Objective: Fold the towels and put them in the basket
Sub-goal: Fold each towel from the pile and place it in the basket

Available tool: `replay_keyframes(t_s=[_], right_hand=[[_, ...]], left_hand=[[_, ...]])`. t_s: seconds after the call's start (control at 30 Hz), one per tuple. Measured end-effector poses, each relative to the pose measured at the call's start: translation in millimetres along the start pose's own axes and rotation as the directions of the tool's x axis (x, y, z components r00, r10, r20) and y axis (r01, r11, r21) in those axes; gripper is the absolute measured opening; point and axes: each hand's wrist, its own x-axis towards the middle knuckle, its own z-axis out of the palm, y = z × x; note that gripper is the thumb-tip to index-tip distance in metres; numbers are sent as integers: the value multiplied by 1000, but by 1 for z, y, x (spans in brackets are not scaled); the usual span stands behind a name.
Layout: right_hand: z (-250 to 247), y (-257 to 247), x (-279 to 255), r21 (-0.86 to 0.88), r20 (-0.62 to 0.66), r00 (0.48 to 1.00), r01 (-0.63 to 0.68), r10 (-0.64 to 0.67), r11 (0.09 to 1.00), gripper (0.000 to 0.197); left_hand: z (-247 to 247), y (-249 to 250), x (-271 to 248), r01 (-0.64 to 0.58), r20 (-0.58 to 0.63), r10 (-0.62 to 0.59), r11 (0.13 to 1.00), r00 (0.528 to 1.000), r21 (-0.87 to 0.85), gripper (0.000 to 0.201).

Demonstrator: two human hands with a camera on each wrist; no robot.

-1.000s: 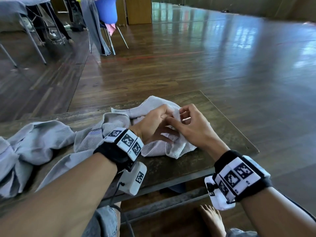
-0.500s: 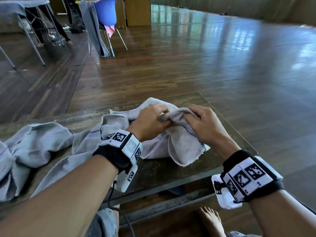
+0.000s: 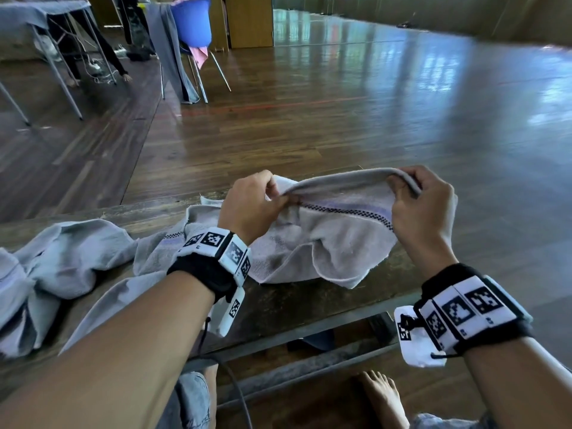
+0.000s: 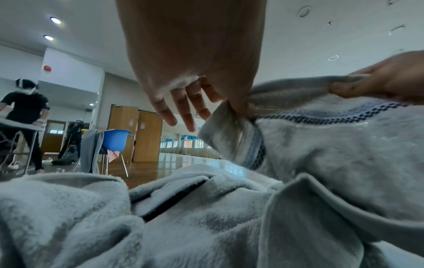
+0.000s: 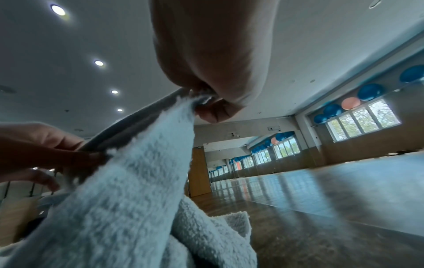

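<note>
We have a grey towel (image 3: 334, 233) lifted off the wooden table (image 3: 297, 308), its top edge stretched between our two hands and its lower folds resting on the tabletop. Left hand (image 3: 250, 205): thumb and forefinger pinch the towel's left corner; the left wrist view shows the other fingers (image 4: 183, 110) spread loose and straight, clear of the cloth. Right hand (image 3: 424, 205): fingers curled over the rolled hem at the right end, thumb pressed in beneath, a tight pinch seen in the right wrist view as well. A checked dark band with a pale lilac stripe (image 3: 349, 210) runs across the towel just below the held edge. More grey towels (image 3: 68, 267) lie crumpled in a heap on the left part of the table, touching the one we hold. Far back on the wooden floor, a blue tub (image 3: 192, 23) sits on a chair with grey cloth draped beside it. Basket not identifiable with certainty
</note>
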Motion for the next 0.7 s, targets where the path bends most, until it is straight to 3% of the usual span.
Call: replay_keyframes(t_s=[0.1, 0.2, 0.27, 0.37, 0.47, 0.53, 0.6, 0.7], right_hand=[[-11, 9, 5, 5, -127, 989, -71, 71, 997, 22], [-20, 22, 8, 3, -70, 988, -137, 137, 991, 23], [-21, 23, 7, -20, 46, 991, -128, 129, 992, 21], [-13, 12, -2, -10, 269, 963, -19, 21, 1000, 14], [-4, 1, -13, 33, 437, 898, 45, -55, 998, 9], [-1, -3, -16, 49, 509, 860, 22, -44, 999, 6], [-1, -4, -15, 94, 516, 855, 3, -51, 996, 5], [-9, -2, -9, 212, 362, 929, 1, -80, 977, 12]], left_hand=[[-5, -2, 3, -11, -95, 5, 998, 996, -66, 40], [-11, -11, 4, 77, -136, -98, 986, 986, -147, 25], [-9, -10, -3, 123, 5, -125, 969, 992, -214, 22], [4, 8, -15, 54, 264, 9, 972, 964, -229, 37], [22, 37, -16, -178, 317, 253, 952, 914, -248, 50], [32, 49, -14, -240, 310, 323, 930, 894, -278, 49], [39, 54, -14, -235, 328, 313, 938, 891, -256, 29], [42, 49, -8, -171, 346, 246, 957, 905, -232, 15]])
